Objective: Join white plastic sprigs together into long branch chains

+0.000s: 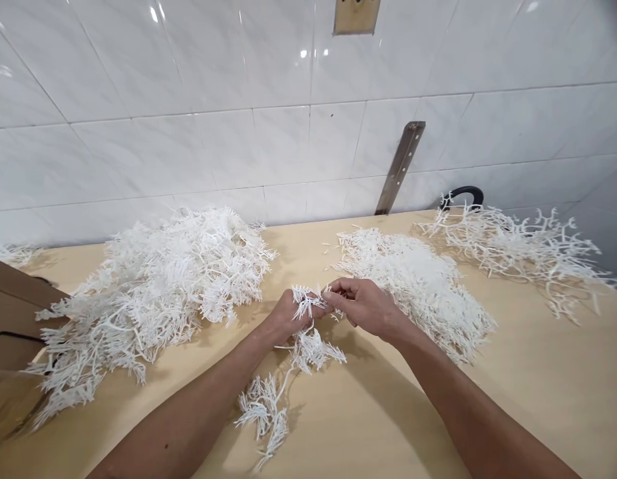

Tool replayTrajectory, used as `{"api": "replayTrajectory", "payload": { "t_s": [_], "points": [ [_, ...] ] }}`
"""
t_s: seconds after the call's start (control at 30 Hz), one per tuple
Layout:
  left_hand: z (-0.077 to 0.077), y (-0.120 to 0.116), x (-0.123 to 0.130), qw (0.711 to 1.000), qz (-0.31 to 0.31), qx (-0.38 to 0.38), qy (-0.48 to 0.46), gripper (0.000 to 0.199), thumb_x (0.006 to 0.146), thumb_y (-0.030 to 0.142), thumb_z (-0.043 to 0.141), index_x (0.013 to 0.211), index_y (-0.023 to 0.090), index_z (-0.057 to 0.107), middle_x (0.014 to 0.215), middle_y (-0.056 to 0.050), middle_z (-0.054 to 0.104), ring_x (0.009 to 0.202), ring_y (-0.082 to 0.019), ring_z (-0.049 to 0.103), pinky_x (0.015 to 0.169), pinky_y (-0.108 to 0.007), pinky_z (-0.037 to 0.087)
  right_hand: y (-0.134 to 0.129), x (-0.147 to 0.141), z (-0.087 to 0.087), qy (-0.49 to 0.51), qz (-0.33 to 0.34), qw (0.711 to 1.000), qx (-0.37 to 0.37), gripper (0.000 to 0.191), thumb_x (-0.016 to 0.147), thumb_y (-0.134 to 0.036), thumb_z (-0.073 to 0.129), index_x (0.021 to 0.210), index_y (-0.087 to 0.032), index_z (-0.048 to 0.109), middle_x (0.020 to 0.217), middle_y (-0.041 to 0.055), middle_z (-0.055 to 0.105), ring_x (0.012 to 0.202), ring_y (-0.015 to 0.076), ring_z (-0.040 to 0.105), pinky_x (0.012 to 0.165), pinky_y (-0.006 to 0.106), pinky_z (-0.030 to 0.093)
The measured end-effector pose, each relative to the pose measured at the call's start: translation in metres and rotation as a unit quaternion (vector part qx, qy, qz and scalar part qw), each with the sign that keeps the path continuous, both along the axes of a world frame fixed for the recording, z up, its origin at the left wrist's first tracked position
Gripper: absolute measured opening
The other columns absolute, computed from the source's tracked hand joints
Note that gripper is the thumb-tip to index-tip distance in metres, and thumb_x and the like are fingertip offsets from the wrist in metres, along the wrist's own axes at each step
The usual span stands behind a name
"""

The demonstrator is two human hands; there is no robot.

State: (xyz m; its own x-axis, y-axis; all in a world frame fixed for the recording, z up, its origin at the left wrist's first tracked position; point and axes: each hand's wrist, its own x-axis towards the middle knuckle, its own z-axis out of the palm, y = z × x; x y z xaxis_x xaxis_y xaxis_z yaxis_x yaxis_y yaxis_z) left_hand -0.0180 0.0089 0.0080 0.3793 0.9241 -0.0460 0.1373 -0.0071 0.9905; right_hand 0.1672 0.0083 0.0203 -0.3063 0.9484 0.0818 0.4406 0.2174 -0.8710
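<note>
Near the middle of the table, my left hand (294, 311) is closed around a white branching plastic sprig (313, 349). Its feathery lower branches hang down past my wrist toward the table's near side. My right hand (361, 303) meets the left one, thumb and fingers pinched at the sprig's upper end; the exact bit between them is hidden. Just beyond my right hand spreads a pile of short white plastic pieces (418, 286). To the left of my hands rises a large heap of similar white branching sprigs (188, 273).
Barer white branched stems (518, 246) lie at the right rear, beside a black curved handle (465, 193). A metal bracket (401, 166) leans against the tiled wall (288, 146). A brown box-like object (18, 299) stands at the left edge of the wooden table (552, 386).
</note>
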Motion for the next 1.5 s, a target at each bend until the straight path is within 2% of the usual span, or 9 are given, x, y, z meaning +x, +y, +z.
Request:
{"api": "replayTrajectory", "payload": {
  "t_s": [0.13, 0.33, 0.6, 0.83, 1.0, 1.07, 1.2, 1.33, 1.5],
  "points": [
    [-0.002, 0.000, -0.001, 1.000, 0.005, -0.021, -0.023, 0.043, 0.067, 0.052, 0.076, 0.061, 0.017, 0.052, 0.052, 0.005, 0.044, 0.048, -0.008, 0.038, 0.047, -0.022, 0.029, 0.003, 0.000, -0.009, 0.049, -0.047, 0.997, -0.037, 0.025, 0.085, -0.043, 0.063, 0.075, -0.020, 0.066, 0.061, -0.0032, 0.057, 0.046, 0.0091, 0.047, 0.043, 0.023, 0.037],
    [-0.010, 0.003, 0.000, 0.989, 0.078, -0.082, -0.099, 0.046, 0.067, 0.057, 0.075, 0.061, 0.016, 0.055, 0.044, 0.005, 0.045, 0.040, -0.008, 0.039, 0.042, -0.021, 0.029, 0.005, -0.003, -0.016, 0.178, -0.045, 0.978, -0.096, 0.033, 0.080, -0.051, 0.070, 0.080, -0.018, 0.066, 0.065, -0.0030, 0.055, 0.046, 0.0083, 0.048, 0.044, 0.024, 0.042],
    [-0.002, 0.001, 0.005, 0.973, 0.125, -0.130, -0.142, 0.044, 0.055, 0.049, 0.084, 0.068, 0.013, 0.062, 0.055, -0.001, 0.059, 0.045, -0.011, 0.051, 0.043, -0.024, 0.038, 0.004, -0.018, -0.024, 0.278, -0.075, 0.950, -0.123, 0.037, 0.071, -0.052, 0.078, 0.078, -0.017, 0.067, 0.068, -0.0013, 0.057, 0.053, 0.0102, 0.049, 0.044, 0.024, 0.044],
    [-0.004, 0.001, 0.009, 0.964, 0.153, -0.134, -0.173, 0.042, 0.050, 0.042, 0.088, 0.070, 0.014, 0.062, 0.053, 0.003, 0.056, 0.044, -0.010, 0.050, 0.041, -0.022, 0.037, 0.007, -0.008, -0.028, 0.198, -0.025, 0.971, -0.129, 0.033, 0.077, -0.048, 0.074, 0.083, -0.017, 0.065, 0.065, -0.0015, 0.058, 0.052, 0.0099, 0.051, 0.047, 0.023, 0.044],
    [-0.005, 0.001, 0.009, 0.970, 0.150, -0.126, -0.144, 0.040, 0.054, 0.039, 0.087, 0.076, 0.013, 0.066, 0.049, 0.005, 0.053, 0.042, -0.008, 0.045, 0.040, -0.021, 0.032, 0.007, 0.008, -0.009, 0.193, -0.007, 0.978, -0.080, 0.037, 0.077, -0.038, 0.075, 0.106, -0.017, 0.064, 0.102, 0.0085, 0.066, 0.080, 0.0180, 0.064, 0.060, 0.029, 0.055],
    [-0.006, 0.002, 0.008, 0.974, 0.135, -0.118, -0.135, 0.040, 0.056, 0.037, 0.086, 0.082, 0.012, 0.069, 0.050, 0.005, 0.053, 0.043, -0.007, 0.044, 0.041, -0.020, 0.032, 0.007, 0.012, -0.005, 0.175, -0.031, 0.983, -0.054, 0.037, 0.081, -0.040, 0.070, 0.110, -0.018, 0.064, 0.109, 0.0091, 0.066, 0.077, 0.0165, 0.065, 0.062, 0.030, 0.055],
    [-0.008, 0.002, 0.007, 0.979, 0.124, -0.106, -0.123, 0.037, 0.056, 0.031, 0.085, 0.084, 0.011, 0.071, 0.051, 0.005, 0.054, 0.045, -0.008, 0.046, 0.043, -0.020, 0.033, 0.008, 0.016, -0.004, 0.049, -0.026, 0.998, -0.036, 0.031, 0.088, -0.045, 0.060, 0.097, -0.017, 0.071, 0.083, 0.0037, 0.068, 0.054, 0.0119, 0.059, 0.055, 0.028, 0.048],
    [-0.006, 0.002, 0.007, 0.984, 0.112, -0.097, -0.096, 0.033, 0.059, 0.030, 0.082, 0.083, 0.012, 0.069, 0.051, 0.005, 0.055, 0.046, -0.008, 0.046, 0.045, -0.021, 0.034, 0.007, 0.014, -0.003, -0.019, 0.002, 1.000, -0.010, 0.027, 0.088, -0.041, 0.058, 0.082, -0.018, 0.071, 0.073, 0.0019, 0.067, 0.056, 0.0131, 0.058, 0.054, 0.026, 0.045],
    [-0.003, -0.001, 0.008, 0.990, 0.095, -0.067, -0.075, 0.031, 0.060, 0.032, 0.082, 0.079, 0.012, 0.069, 0.054, 0.005, 0.055, 0.048, -0.008, 0.046, 0.048, -0.021, 0.036, 0.005, 0.013, -0.001, -0.029, 0.002, 1.000, 0.006, 0.020, 0.084, -0.036, 0.060, 0.078, -0.019, 0.068, 0.074, 0.0020, 0.067, 0.063, 0.0145, 0.059, 0.057, 0.026, 0.045]
  ]
}}
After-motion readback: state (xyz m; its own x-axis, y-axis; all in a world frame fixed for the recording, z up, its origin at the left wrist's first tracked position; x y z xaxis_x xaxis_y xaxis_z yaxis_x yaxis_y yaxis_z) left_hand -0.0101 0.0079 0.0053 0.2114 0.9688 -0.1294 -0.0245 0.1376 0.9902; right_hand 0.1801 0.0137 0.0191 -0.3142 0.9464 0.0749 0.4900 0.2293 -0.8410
